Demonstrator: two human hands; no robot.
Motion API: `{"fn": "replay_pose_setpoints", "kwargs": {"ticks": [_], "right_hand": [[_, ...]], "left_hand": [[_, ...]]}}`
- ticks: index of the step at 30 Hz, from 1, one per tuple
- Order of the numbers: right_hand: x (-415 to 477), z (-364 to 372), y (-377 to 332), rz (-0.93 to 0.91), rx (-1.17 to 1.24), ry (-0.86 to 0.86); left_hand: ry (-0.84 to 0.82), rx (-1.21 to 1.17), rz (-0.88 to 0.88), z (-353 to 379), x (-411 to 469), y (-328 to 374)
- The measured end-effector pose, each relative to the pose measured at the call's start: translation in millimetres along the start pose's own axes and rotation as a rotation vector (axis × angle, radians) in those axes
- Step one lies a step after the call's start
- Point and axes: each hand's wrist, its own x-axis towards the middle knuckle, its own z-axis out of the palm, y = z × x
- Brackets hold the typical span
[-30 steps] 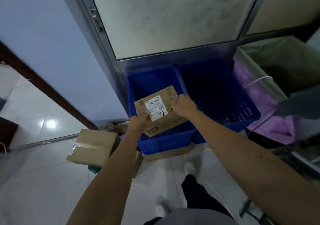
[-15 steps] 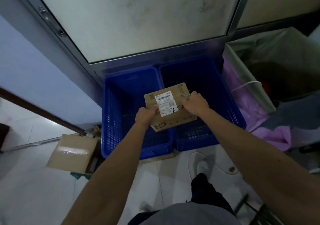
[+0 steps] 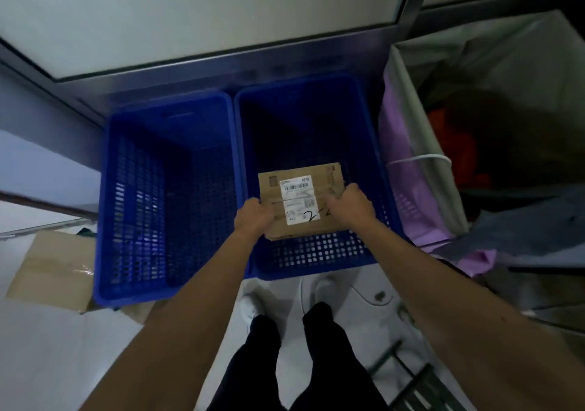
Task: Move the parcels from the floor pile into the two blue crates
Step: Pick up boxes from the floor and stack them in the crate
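I hold a flat brown cardboard parcel (image 3: 300,185) with a white label marked "2" over the inside of the right blue crate (image 3: 316,258). My left hand (image 3: 253,217) grips its near left corner and my right hand (image 3: 351,203) grips its right edge. The left blue crate (image 3: 133,214) stands beside it, touching it, with nothing visible inside. Another taped brown parcel (image 3: 53,268) lies on the floor left of the left crate, partly hidden by it.
Both crates stand against a metal-framed glass door (image 3: 221,62). A grey fabric bin with purple lining (image 3: 408,144) stands right of the crates. A dark metal rack (image 3: 408,379) lies at the lower right. My legs and white shoes (image 3: 253,306) are on the tiled floor.
I have carried the parcel from above the left crate rightward and down into the right crate's opening. My view has tilted down and shifted over the crates.
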Motion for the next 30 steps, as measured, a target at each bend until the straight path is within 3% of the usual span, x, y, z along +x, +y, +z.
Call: {"fn": "replay_pose_setpoints", "kwargs": {"ticks": [7, 24, 30], "right_hand": [[72, 31, 32, 0.138, 0.028, -0.166], [168, 149, 126, 0.256, 0.039, -0.304], [172, 177, 141, 0.298, 0.004, -0.531]], "left_hand": [[-0.144, -0.128, -0.133, 61, 61, -21], [-0.166, -0.112, -0.39, 171, 162, -105], [-0.258, -0.061, -0.505, 192, 170, -132]]}}
